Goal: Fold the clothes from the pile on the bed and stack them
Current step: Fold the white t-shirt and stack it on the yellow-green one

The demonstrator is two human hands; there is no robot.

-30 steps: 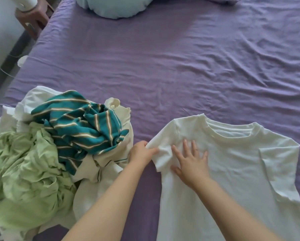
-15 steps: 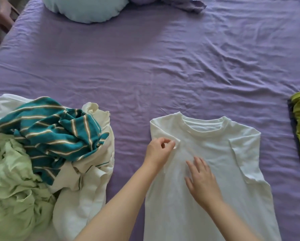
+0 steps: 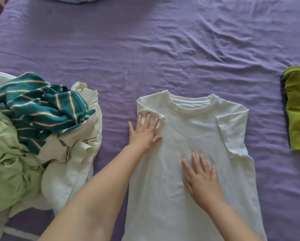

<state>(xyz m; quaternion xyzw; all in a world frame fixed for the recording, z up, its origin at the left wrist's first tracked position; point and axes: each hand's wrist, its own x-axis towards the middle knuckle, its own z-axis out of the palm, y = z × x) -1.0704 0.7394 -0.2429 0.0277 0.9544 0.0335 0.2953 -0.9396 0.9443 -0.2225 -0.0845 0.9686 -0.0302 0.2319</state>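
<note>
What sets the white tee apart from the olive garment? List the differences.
The white tee lies spread flat, collar showing, sleeves turned in; the olive garment is already folded compact. The tee is under both hands, left hand and right hand; the olive one lies untouched at the right edge. Both rest on the purple sheet.

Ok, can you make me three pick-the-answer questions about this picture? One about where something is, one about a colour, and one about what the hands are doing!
1. Where is the pile of clothes?
A. Left of the white T-shirt
B. On top of the T-shirt
C. On the floor

2. What colour is the bedsheet?
A. Red
B. Purple
C. Black

3. What are the hands doing?
A. Lifting the T-shirt into the air
B. Holding a hanger
C. Lying flat on the T-shirt

Answers:
1. A, the pile lies on the sheet to the T-shirt's left.
2. B, purple shows all around the clothes.
3. C, the left hand lies on the folded sleeve and the right hand on the middle, fingers straight.
</note>
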